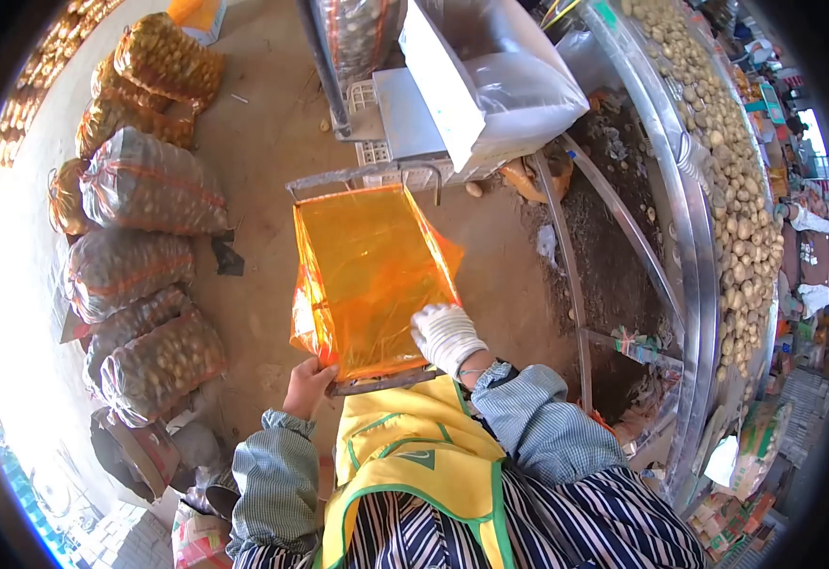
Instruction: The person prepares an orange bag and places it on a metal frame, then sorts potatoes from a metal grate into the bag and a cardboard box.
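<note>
An orange plastic bag (372,275) is spread over a metal frame (353,176) in front of my body. The frame's far bar shows beyond the bag, and its near bar (381,382) lies close to my yellow apron. My left hand (308,387), bare, is closed on the bag's near left corner beside the end of the near bar. My right hand (446,337), in a white knitted glove, has its fingers bent together on the bag near its lower right edge. The right thumb is hidden.
Filled mesh sacks (154,180) stand along the left. Ahead are a white crate (372,152) and a box lined with clear plastic (528,104). A metal-railed conveyor (694,237) bearing potatoes (732,228) runs down the right, with slanted metal legs (623,223) below.
</note>
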Demonstrator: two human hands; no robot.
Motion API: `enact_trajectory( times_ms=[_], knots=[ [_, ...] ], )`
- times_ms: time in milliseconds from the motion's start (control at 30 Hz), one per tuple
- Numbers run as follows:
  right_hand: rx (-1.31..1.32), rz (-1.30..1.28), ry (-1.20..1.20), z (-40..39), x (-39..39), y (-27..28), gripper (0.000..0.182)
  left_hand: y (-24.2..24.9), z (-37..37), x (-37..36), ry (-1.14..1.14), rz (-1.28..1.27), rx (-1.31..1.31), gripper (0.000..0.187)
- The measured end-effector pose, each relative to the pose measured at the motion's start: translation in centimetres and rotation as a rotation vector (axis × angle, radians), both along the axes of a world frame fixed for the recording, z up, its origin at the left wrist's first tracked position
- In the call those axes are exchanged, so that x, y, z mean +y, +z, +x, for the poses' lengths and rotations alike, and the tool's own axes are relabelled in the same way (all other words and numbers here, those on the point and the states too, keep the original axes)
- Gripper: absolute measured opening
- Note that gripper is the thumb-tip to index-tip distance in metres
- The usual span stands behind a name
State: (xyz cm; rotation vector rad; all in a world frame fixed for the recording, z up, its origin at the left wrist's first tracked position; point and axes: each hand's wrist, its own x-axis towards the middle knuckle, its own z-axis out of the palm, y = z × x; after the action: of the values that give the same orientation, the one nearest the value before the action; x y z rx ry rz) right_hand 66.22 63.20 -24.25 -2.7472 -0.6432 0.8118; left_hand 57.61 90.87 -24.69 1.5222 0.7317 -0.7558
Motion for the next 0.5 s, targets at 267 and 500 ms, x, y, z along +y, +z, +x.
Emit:
enact_trajectory(
  times_ms=[267, 500],
  knots=[
    [0.181, 0.033, 0.209, 0.8, -0.3, 0.8, 0.021, -0.7, -1.6, -1.3, 0.007, 0.170, -0.040, 0.015],
    [-0.049, 0.343, 0.294, 1.4, -1.9, 6.7, 0.019, -1.2, -2.6, -0.9, 0.217, 0.308, -0.027, 0.014]
  ],
)
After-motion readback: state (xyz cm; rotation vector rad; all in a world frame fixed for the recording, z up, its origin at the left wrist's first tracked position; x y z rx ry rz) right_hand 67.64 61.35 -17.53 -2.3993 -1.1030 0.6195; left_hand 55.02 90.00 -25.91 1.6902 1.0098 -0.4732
